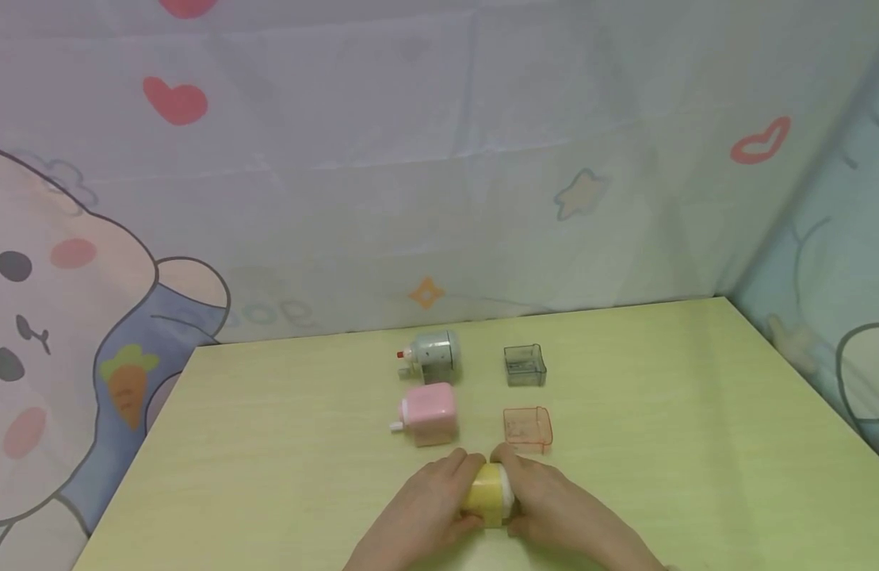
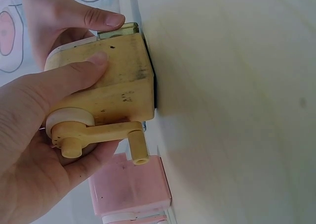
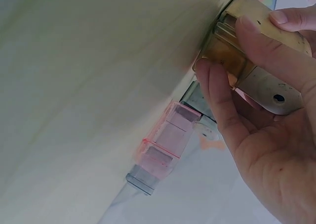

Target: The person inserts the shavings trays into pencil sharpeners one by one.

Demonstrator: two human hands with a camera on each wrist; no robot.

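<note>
A yellow crank pencil sharpener (image 1: 486, 498) lies near the table's front edge between both hands. My left hand (image 1: 433, 498) grips its body from the crank end; the crank handle (image 2: 113, 131) shows in the left wrist view. Opposite, my right hand (image 1: 556, 503) pinches the sharpener's see-through yellowish shavings drawer (image 3: 224, 53) between thumb and fingers. That drawer sits at least partly in the body; how deep, I cannot tell. Just beyond the hands are a pink sharpener (image 1: 432, 412) and a clear drawer with a red rim (image 1: 528, 428).
Farther back on the pale yellow table (image 1: 282, 460) lie a grey sharpener (image 1: 436, 351) and a dark clear drawer (image 1: 525, 365). A printed cloth (image 1: 382, 206) hangs behind the table's back edge, and another cloth (image 1: 838, 262) hangs at the right.
</note>
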